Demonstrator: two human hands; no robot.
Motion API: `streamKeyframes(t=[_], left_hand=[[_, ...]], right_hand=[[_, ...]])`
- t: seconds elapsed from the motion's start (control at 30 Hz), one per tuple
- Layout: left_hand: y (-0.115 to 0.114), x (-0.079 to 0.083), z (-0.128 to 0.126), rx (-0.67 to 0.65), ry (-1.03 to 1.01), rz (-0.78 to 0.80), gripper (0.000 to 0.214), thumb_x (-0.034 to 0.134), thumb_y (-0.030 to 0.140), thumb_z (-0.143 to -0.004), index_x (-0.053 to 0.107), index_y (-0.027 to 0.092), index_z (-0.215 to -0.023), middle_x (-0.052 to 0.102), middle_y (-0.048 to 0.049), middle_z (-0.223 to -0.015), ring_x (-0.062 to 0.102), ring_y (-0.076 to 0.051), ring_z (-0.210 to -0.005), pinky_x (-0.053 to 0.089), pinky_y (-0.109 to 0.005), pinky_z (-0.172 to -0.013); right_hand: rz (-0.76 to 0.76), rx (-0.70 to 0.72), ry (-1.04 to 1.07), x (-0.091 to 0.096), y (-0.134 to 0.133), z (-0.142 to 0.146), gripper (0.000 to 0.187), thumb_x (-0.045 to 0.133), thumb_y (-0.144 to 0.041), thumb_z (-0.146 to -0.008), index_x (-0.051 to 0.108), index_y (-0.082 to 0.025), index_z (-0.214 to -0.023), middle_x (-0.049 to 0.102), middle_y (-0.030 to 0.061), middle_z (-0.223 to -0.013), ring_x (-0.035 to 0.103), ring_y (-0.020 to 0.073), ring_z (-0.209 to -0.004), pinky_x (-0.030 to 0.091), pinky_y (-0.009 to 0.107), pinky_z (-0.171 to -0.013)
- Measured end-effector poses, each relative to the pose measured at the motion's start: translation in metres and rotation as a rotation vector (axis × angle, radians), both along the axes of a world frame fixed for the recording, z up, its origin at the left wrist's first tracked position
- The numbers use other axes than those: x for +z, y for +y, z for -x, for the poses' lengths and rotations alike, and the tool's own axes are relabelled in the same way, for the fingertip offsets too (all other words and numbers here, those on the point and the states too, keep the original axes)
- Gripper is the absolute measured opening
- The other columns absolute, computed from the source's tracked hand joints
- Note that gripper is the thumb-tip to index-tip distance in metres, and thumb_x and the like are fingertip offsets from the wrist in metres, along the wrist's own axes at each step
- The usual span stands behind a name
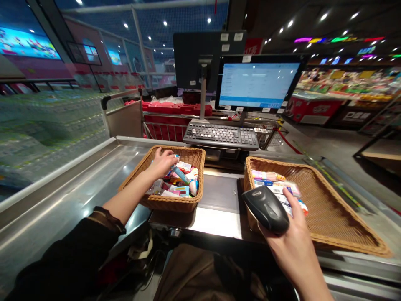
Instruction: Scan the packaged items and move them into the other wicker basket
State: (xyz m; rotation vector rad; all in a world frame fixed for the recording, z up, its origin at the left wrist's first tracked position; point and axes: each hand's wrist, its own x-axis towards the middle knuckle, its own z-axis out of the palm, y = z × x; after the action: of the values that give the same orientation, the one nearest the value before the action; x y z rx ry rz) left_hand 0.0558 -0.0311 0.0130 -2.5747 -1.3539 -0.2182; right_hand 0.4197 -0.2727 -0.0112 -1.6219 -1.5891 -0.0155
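Right hand [294, 246]: grip clenched around a black handheld scanner [266, 209], its head pointing up and left, held over the near left corner of the right wicker basket [338, 225]. Left hand [163, 162]: reaching into the left wicker basket [166, 202], grip closed on a small packet [181, 173] with a blue end, lifted slightly above the rest. Left basket contents: a mixed heap of small colourful packets [175, 190], printing too small to read. Right basket contents: a few flat packets [272, 182] lying at the far left corner; one carries a white label, not legible. Both baskets stand on a steel checkout surface [78, 196], apart, a flat panel [219, 194] between them. Behind: a grey keyboard [221, 136]; a lit monitor [258, 85] showing pale blue rows, text unreadable; a second dark screen [197, 58] seen from the back; red shopping baskets [175, 108]. Left forearm in a dark sleeve [72, 255].
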Motion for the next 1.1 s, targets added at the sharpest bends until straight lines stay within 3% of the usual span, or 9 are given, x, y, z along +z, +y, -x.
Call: streamKeyframes(t=[0.13, 0.3, 0.53, 0.7, 0.87, 1.1], left_hand=[[-0.002, 0.017, 0.008, 0.046, -0.135, -0.161, 0.023, 0.062, 0.007, -0.079, 0.067, 0.023, -0.094, 0.074, -0.0071, -0.108, 0.051, -0.033, -0.128, 0.019, -0.068, -0.114], [-0.021, 0.028, -0.025, -0.016, -0.292, -0.203, 0.020, 0.064, 0.011, -0.080, 0.065, 0.023, -0.096, 0.074, -0.0054, -0.105, 0.052, -0.032, -0.128, 0.021, -0.066, -0.116], [-0.035, 0.015, -0.106, -0.128, -0.464, -0.185, 0.016, 0.062, 0.012, -0.083, 0.066, 0.024, -0.093, 0.075, -0.0043, -0.104, 0.045, -0.033, -0.137, 0.012, -0.071, -0.119], [-0.037, 0.007, -0.152, -0.223, -0.488, -0.151, 0.023, 0.060, 0.008, -0.082, 0.067, 0.025, -0.096, 0.075, -0.0037, -0.105, 0.042, -0.032, -0.141, 0.007, -0.072, -0.119], [-0.039, 0.000, -0.178, -0.326, -0.472, -0.167, 0.025, 0.057, 0.007, -0.083, 0.067, 0.025, -0.097, 0.075, -0.0034, -0.103, 0.040, -0.032, -0.144, 0.004, -0.074, -0.119], [-0.035, -0.003, -0.192, -0.369, -0.475, -0.187, 0.021, 0.057, 0.011, -0.085, 0.067, 0.025, -0.097, 0.075, -0.0039, -0.102, 0.041, -0.033, -0.143, 0.005, -0.076, -0.117]], right_hand=[[-0.010, -0.011, 0.014, -0.002, 0.001, 0.002, 0.030, 0.057, -0.037, -0.086, 0.067, -0.016, -0.106, 0.030, 0.0158, -0.162, 0.031, 0.0385, -0.150, 0.030, 0.058, -0.121], [0.048, -0.001, 0.034, -0.001, 0.003, 0.001, 0.035, 0.059, -0.036, -0.085, 0.067, -0.019, -0.115, 0.026, 0.0123, -0.165, 0.032, 0.0372, -0.150, 0.031, 0.057, -0.121], [0.070, -0.039, -0.080, 0.014, 0.002, 0.006, 0.038, 0.056, -0.029, -0.089, 0.063, -0.018, -0.125, 0.025, 0.0158, -0.165, 0.021, 0.0418, -0.153, 0.029, 0.066, -0.118], [0.064, -0.156, -0.105, 0.012, -0.004, -0.008, 0.043, 0.060, -0.029, -0.086, 0.063, -0.021, -0.128, 0.028, 0.0136, -0.164, 0.022, 0.0453, -0.152, 0.032, 0.070, -0.114], [0.149, -0.269, -0.062, 0.010, -0.015, -0.016, 0.050, 0.057, -0.023, -0.085, 0.059, -0.024, -0.135, 0.025, 0.0109, -0.166, 0.018, 0.0462, -0.153, 0.030, 0.075, -0.112], [0.210, -0.286, -0.026, 0.014, -0.021, -0.015, 0.052, 0.058, -0.017, -0.084, 0.059, -0.023, -0.135, 0.023, 0.0111, -0.168, 0.015, 0.0450, -0.154, 0.028, 0.075, -0.113]])
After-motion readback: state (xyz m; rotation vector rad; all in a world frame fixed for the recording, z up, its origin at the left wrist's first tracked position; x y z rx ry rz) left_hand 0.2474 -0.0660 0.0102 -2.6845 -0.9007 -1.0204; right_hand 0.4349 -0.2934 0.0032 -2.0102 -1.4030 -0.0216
